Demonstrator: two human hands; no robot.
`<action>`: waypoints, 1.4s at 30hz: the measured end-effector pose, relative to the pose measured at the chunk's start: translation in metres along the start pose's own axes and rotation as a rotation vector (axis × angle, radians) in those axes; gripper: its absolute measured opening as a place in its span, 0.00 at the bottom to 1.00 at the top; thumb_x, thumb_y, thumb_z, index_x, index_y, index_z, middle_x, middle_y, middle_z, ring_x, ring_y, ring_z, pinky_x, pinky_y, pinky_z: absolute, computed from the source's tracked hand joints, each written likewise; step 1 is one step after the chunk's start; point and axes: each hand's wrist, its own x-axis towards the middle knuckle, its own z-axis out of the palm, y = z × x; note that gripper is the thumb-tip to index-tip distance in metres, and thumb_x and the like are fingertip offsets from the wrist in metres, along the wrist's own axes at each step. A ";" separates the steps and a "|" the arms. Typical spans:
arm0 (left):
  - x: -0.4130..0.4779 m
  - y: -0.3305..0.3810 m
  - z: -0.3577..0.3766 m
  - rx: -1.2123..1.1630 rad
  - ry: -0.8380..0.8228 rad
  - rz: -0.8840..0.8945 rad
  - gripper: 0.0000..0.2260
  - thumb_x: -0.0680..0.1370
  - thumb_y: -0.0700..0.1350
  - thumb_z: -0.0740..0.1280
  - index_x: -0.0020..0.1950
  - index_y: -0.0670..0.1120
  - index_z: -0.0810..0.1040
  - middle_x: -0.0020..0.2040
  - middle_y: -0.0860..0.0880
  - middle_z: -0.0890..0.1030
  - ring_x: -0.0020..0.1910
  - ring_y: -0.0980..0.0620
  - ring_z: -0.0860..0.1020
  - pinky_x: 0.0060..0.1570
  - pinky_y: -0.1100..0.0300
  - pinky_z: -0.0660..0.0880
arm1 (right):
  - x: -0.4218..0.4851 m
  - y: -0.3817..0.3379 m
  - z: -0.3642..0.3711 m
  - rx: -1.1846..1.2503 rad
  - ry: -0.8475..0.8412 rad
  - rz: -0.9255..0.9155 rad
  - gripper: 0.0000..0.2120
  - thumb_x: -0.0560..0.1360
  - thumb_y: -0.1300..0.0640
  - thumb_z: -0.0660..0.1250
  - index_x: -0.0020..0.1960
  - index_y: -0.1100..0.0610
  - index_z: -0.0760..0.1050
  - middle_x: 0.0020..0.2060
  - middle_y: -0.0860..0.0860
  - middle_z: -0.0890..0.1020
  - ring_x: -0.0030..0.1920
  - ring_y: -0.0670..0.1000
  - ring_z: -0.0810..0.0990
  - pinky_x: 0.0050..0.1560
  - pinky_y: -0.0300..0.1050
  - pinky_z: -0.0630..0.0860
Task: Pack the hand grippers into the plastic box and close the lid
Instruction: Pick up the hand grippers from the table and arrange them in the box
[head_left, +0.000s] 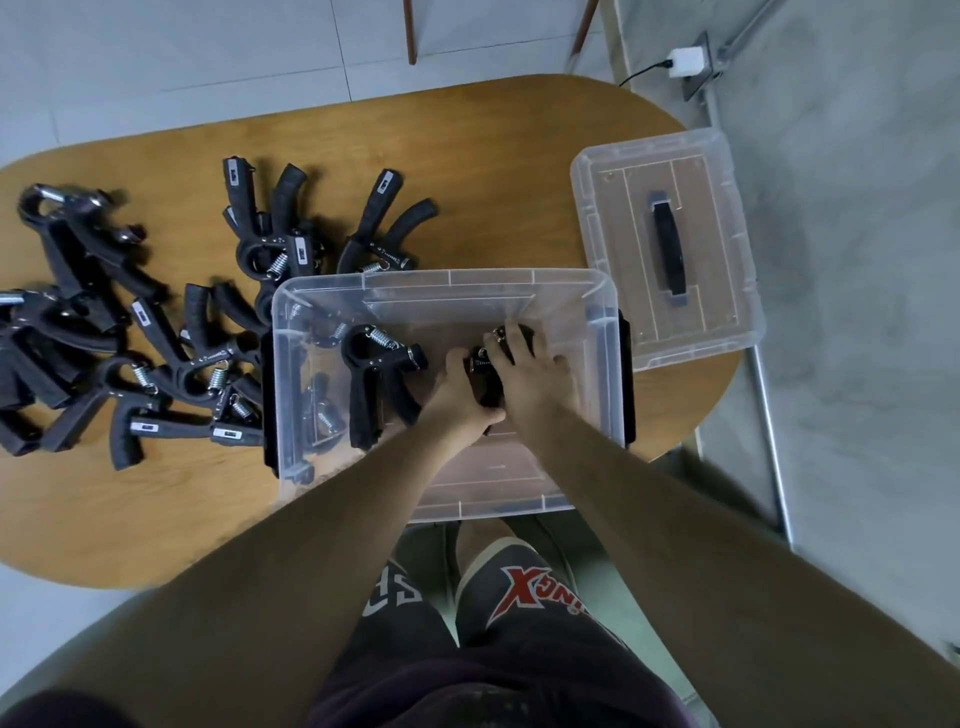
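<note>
The plastic box (447, 278) stood open on the near edge of the table (467, 156), its long axis running left to right, with a black latch at each end. Two units lay inside. The placed hand gripper (363, 384) rested on the box floor at the left, long axis running far to near, with the ring head and spring toward the far wall and both handles toward the person. The held hand gripper (488, 384) lay at the centre and was largely covered. Its spring end faced the far wall.

The left hand (457, 395) gripped the held hand gripper, fingers curled round its near handle. The right hand (530, 369) lay on top of the same unit, fingers spread and nearly straight across its far end, thumb out to the right.

A pile of loose hand grippers (156, 338) lay on the table just left of the box, pointing in mixed directions. The clear lid (623, 234) lay flat to the right of the box, black handle (667, 249) running far to near, its right side overhanging the table edge.

The table was oval with a brown wood top. Pale floor tiles (208, 41) lay beyond it. A white charger (685, 62) sat in a socket at the far right.
</note>
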 end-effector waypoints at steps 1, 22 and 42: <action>-0.001 0.000 0.002 0.017 -0.016 0.005 0.42 0.68 0.45 0.81 0.75 0.48 0.59 0.66 0.44 0.76 0.57 0.47 0.77 0.51 0.57 0.76 | 0.002 0.001 0.001 -0.034 -0.003 -0.015 0.46 0.73 0.55 0.74 0.82 0.51 0.49 0.80 0.57 0.51 0.77 0.64 0.56 0.67 0.58 0.71; 0.007 0.000 0.018 0.066 -0.012 0.009 0.37 0.75 0.43 0.76 0.78 0.51 0.59 0.65 0.41 0.78 0.60 0.41 0.78 0.52 0.53 0.74 | 0.009 0.009 -0.032 0.053 0.075 0.055 0.24 0.78 0.60 0.68 0.72 0.60 0.66 0.61 0.60 0.75 0.53 0.59 0.81 0.42 0.46 0.69; -0.098 0.045 -0.159 0.357 0.608 0.582 0.16 0.79 0.40 0.66 0.67 0.42 0.75 0.60 0.44 0.77 0.60 0.44 0.75 0.60 0.49 0.74 | -0.054 -0.053 -0.143 0.353 0.698 -0.249 0.21 0.81 0.47 0.60 0.69 0.56 0.76 0.55 0.52 0.82 0.55 0.58 0.77 0.53 0.55 0.76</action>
